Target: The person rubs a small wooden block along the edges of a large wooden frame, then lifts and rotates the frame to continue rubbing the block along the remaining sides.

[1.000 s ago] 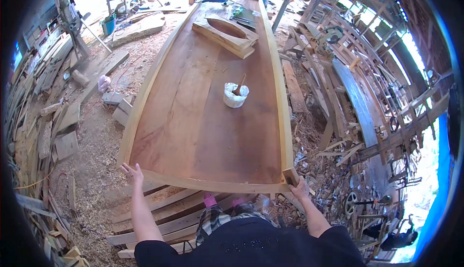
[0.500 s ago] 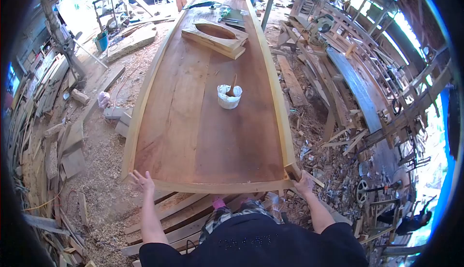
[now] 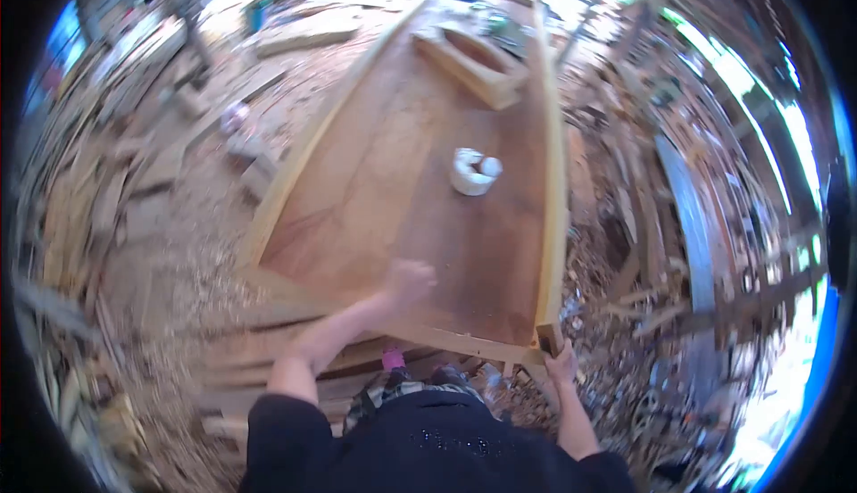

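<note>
A large wooden panel with raised pale edges stretches away in front of me, its surface reddish brown. My left hand is over its near part, smeared by motion, so its fingers do not show clearly. At the near right corner, my right hand is closed on a small wooden block that sits against the edge. A white tub stands on the panel beyond my left hand, with a blurred pale round shape at its rim. Farther off lies a thick wooden piece with an oval opening.
Tools and greenish items lie at the panel's far end. Stacked boards line the left side, and a long greyish plank is among timber on the right. Wood scraps and shavings cover the ground. Several boards lie by my feet.
My left hand has left the near left corner and moved right, over the panel. My right hand stays at the right corner with the block. The view has turned and blurred.
</note>
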`<control>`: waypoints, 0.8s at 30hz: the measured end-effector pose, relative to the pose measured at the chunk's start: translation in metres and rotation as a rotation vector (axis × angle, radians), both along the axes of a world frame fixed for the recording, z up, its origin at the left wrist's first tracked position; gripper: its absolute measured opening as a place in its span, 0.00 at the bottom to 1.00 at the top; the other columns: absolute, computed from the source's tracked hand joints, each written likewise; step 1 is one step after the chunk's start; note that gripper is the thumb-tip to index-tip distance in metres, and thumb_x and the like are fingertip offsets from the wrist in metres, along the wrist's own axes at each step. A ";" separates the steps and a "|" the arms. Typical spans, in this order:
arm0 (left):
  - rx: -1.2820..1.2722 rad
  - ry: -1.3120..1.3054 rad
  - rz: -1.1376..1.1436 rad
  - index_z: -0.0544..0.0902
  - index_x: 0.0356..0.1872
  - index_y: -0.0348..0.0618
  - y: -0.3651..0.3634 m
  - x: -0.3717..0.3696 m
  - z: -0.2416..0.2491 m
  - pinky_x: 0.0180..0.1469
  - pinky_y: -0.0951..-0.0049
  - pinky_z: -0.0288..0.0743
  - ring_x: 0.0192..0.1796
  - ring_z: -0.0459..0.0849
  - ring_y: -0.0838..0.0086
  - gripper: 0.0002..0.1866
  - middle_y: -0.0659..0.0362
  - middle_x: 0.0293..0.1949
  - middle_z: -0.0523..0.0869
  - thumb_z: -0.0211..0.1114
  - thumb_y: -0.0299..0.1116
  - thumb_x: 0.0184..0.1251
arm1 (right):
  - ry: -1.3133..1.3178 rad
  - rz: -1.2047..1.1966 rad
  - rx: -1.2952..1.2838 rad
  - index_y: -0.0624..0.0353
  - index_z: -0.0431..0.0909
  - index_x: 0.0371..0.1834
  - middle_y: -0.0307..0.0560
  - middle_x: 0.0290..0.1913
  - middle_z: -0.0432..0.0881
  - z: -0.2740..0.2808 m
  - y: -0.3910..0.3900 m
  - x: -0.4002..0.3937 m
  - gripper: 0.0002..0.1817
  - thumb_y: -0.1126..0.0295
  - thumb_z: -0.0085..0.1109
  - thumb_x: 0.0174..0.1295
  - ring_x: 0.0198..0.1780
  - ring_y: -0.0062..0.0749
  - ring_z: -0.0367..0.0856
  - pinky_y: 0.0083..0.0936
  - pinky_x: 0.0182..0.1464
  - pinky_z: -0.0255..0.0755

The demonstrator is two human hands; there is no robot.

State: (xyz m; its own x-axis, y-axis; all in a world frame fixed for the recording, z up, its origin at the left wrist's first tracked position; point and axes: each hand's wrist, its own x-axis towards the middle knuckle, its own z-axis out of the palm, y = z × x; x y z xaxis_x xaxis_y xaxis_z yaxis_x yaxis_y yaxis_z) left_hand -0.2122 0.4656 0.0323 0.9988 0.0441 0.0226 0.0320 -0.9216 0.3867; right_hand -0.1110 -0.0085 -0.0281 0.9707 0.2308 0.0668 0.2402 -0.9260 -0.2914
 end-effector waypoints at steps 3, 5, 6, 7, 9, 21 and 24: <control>-0.168 -0.068 -0.419 0.83 0.43 0.51 -0.028 0.050 0.061 0.50 0.51 0.73 0.52 0.82 0.58 0.13 0.56 0.43 0.83 0.62 0.44 0.62 | 0.078 0.003 0.024 0.61 0.72 0.50 0.64 0.44 0.82 0.035 0.022 -0.007 0.30 0.59 0.72 0.46 0.48 0.61 0.81 0.48 0.48 0.73; -0.054 0.180 -0.632 0.84 0.40 0.46 -0.048 0.077 0.141 0.48 0.57 0.77 0.45 0.85 0.63 0.12 0.54 0.41 0.86 0.64 0.40 0.59 | 0.064 0.152 0.003 0.62 0.72 0.50 0.63 0.42 0.82 0.023 0.019 -0.001 0.29 0.60 0.72 0.48 0.46 0.62 0.81 0.48 0.47 0.73; 0.013 0.261 -0.627 0.85 0.39 0.45 -0.050 0.059 0.219 0.42 0.60 0.80 0.41 0.86 0.68 0.11 0.52 0.40 0.87 0.67 0.36 0.56 | 0.088 0.110 0.012 0.62 0.72 0.49 0.63 0.42 0.82 0.018 0.016 0.002 0.29 0.60 0.72 0.48 0.45 0.62 0.81 0.48 0.46 0.72; 0.010 0.328 -0.668 0.85 0.39 0.45 -0.053 0.057 0.253 0.43 0.60 0.80 0.41 0.86 0.67 0.12 0.52 0.40 0.87 0.66 0.37 0.56 | 0.106 0.045 0.016 0.63 0.72 0.49 0.63 0.41 0.82 0.017 0.011 -0.001 0.29 0.59 0.72 0.48 0.45 0.62 0.81 0.49 0.46 0.72; 0.019 0.408 -0.718 0.85 0.40 0.44 -0.059 0.054 0.267 0.43 0.59 0.80 0.42 0.86 0.66 0.12 0.52 0.41 0.87 0.66 0.37 0.56 | 0.111 0.058 -0.012 0.63 0.71 0.49 0.62 0.40 0.82 0.018 0.010 -0.008 0.29 0.59 0.72 0.47 0.44 0.62 0.80 0.49 0.46 0.72; 0.169 0.504 -0.741 0.84 0.45 0.44 -0.094 0.106 0.198 0.46 0.56 0.80 0.48 0.85 0.59 0.16 0.49 0.45 0.86 0.65 0.42 0.60 | 0.063 0.138 0.204 0.62 0.72 0.48 0.61 0.40 0.82 0.029 0.025 -0.007 0.28 0.59 0.71 0.49 0.44 0.58 0.81 0.46 0.46 0.73; 0.159 0.379 -0.717 0.84 0.46 0.44 -0.112 0.139 0.192 0.47 0.55 0.80 0.49 0.85 0.57 0.18 0.48 0.46 0.85 0.65 0.43 0.61 | 0.104 0.036 0.028 0.62 0.73 0.45 0.63 0.39 0.82 0.034 0.021 -0.006 0.27 0.58 0.73 0.49 0.45 0.58 0.81 0.46 0.45 0.74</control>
State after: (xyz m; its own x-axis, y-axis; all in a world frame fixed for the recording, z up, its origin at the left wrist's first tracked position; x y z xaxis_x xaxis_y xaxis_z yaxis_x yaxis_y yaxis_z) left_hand -0.0729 0.3540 0.2243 0.7244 -0.5824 -0.3688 -0.4829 -0.8105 0.3314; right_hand -0.1168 0.0126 0.0057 0.9639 0.2648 -0.0273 0.2399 -0.9085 -0.3423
